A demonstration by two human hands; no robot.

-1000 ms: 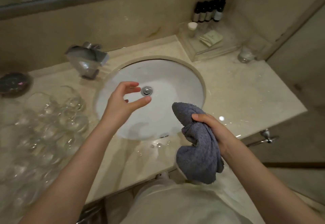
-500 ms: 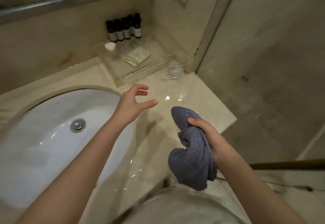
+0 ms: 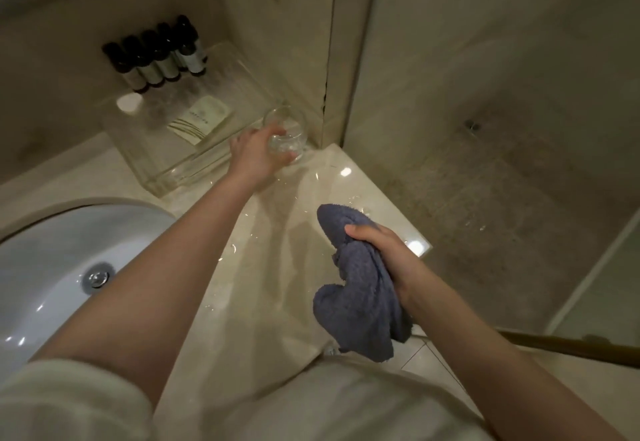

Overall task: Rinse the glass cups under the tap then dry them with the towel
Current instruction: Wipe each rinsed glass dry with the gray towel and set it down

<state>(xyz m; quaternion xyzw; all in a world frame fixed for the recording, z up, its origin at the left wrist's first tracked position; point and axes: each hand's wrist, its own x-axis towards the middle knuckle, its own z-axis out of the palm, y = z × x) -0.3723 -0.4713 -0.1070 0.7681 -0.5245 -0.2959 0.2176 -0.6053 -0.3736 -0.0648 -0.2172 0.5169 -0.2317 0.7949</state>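
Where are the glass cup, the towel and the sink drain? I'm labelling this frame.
glass cup (image 3: pixel 289 137), head view, on its clear side wall beside the left hand's fingers.
towel (image 3: pixel 360 298), head view, on its hanging grey fold.
sink drain (image 3: pixel 98 276), head view, on the metal plug.

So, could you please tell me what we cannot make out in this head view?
- Tap: outside the frame, beyond the left edge past the sink.
- Left hand on the glass cup: the fingertips are hidden behind the glass, so the grip is unclear.
- Bottle labels: too small and dim to read.
- Towel: bunched in the right hand; wetness cannot be judged.
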